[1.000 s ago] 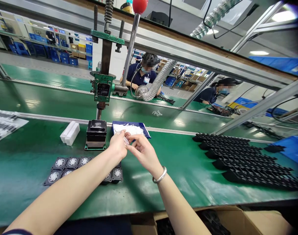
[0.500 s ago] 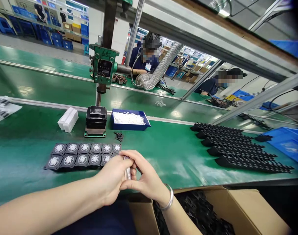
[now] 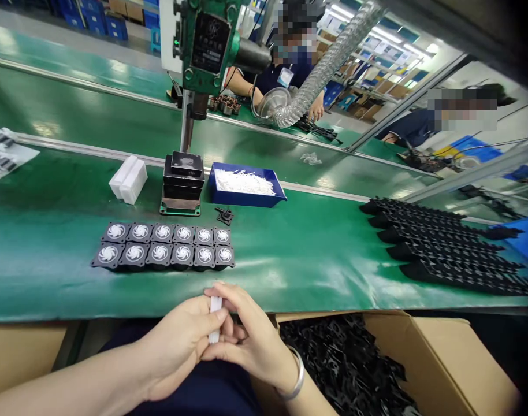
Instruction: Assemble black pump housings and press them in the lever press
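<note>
Close to the bench's front edge, my left hand (image 3: 186,330) and my right hand (image 3: 253,341) are closed together on a small bundle of thin white strips (image 3: 215,320). My left thumb presses on its face, while right fingers and thumb meet its two ends. Just beyond the hands, two rows of small square black fan units (image 3: 160,254) with white swirl centres lie side by side. A single loose black part (image 3: 225,216) sits behind them. A blue tray (image 3: 251,199) behind that part holds many thin white pieces.
A green press (image 3: 209,49) rises above a black block (image 3: 182,188), beside white blocks (image 3: 129,180). Rows of black parts (image 3: 446,248) lie at right. Below the bench edge, a cardboard box (image 3: 420,352) holds loose black parts. Two people sit across the bench.
My view has tilted down, so the bench appears higher. Both hands have drawn back from the fan rows towards me, uncovering the right-end units. The white bundle remains in them and shows more plainly.
</note>
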The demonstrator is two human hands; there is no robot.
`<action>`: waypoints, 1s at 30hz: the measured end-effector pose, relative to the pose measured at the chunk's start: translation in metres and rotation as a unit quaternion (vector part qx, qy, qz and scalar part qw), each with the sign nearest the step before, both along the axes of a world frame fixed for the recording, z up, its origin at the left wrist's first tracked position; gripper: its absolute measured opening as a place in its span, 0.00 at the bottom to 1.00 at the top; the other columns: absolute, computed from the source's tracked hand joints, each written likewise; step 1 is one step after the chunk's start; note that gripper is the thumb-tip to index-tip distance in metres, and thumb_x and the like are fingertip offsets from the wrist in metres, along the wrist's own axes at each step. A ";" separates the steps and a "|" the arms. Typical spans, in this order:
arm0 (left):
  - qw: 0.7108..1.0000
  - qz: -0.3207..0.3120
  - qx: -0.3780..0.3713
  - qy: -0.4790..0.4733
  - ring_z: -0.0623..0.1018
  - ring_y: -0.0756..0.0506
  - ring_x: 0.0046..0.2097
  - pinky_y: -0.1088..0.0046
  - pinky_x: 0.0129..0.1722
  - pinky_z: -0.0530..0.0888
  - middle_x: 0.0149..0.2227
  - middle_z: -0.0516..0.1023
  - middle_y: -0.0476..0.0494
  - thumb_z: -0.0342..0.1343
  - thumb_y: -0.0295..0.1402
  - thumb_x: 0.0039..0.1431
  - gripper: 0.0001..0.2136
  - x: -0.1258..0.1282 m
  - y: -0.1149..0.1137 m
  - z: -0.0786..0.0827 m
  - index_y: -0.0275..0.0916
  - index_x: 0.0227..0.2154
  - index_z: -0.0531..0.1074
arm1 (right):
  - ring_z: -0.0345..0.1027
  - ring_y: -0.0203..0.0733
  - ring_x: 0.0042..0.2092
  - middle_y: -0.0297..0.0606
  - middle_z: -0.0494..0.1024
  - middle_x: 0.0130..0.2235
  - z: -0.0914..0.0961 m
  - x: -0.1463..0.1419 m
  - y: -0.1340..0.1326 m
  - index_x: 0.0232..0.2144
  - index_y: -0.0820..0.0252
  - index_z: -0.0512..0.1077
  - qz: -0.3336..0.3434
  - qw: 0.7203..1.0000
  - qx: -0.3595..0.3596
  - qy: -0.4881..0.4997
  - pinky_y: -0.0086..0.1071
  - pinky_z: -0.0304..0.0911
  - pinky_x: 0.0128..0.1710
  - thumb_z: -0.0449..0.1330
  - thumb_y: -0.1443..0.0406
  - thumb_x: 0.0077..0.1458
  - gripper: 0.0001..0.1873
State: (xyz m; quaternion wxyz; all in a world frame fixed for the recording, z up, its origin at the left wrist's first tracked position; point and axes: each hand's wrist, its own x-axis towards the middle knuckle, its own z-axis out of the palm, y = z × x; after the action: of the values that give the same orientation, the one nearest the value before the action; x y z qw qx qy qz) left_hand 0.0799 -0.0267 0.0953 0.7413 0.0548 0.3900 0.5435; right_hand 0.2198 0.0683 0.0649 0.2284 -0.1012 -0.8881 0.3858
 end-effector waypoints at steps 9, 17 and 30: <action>0.999 0.008 0.024 -0.024 0.73 0.48 0.37 0.74 0.37 0.71 0.33 0.74 0.44 0.68 0.43 0.53 0.16 -0.010 -0.008 -0.002 0.34 0.32 0.75 | 0.67 0.48 0.58 0.44 0.73 0.56 -0.003 -0.013 -0.001 0.67 0.47 0.48 0.063 0.997 -0.017 -0.028 0.46 0.60 0.63 0.67 0.52 0.51 0.48; 0.998 0.008 0.058 0.014 0.75 0.47 0.36 0.67 0.40 0.74 0.33 0.75 0.44 0.62 0.42 0.60 0.13 -0.021 -0.016 -0.014 0.36 0.37 0.73 | 0.68 0.43 0.52 0.41 0.73 0.50 0.012 -0.013 0.008 0.61 0.48 0.62 -0.046 0.995 -0.090 -0.012 0.38 0.67 0.54 0.62 0.57 0.60 0.28; 0.943 -0.074 0.153 0.284 0.74 0.48 0.30 0.70 0.34 0.73 0.29 0.73 0.45 0.45 0.49 0.68 0.20 -0.027 -0.019 -0.033 0.37 0.31 0.68 | 0.64 0.34 0.32 0.32 0.70 0.27 0.003 -0.035 -0.003 0.30 0.57 0.78 -0.113 0.963 -0.243 -0.014 0.28 0.62 0.32 0.64 0.63 0.59 0.06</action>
State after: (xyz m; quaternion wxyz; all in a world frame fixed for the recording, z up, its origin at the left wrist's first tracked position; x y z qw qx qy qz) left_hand 0.0529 -0.0461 0.0626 0.6204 0.3488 0.4914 0.5019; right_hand 0.1850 0.0649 0.0683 0.2269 -0.2591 -0.7531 0.5605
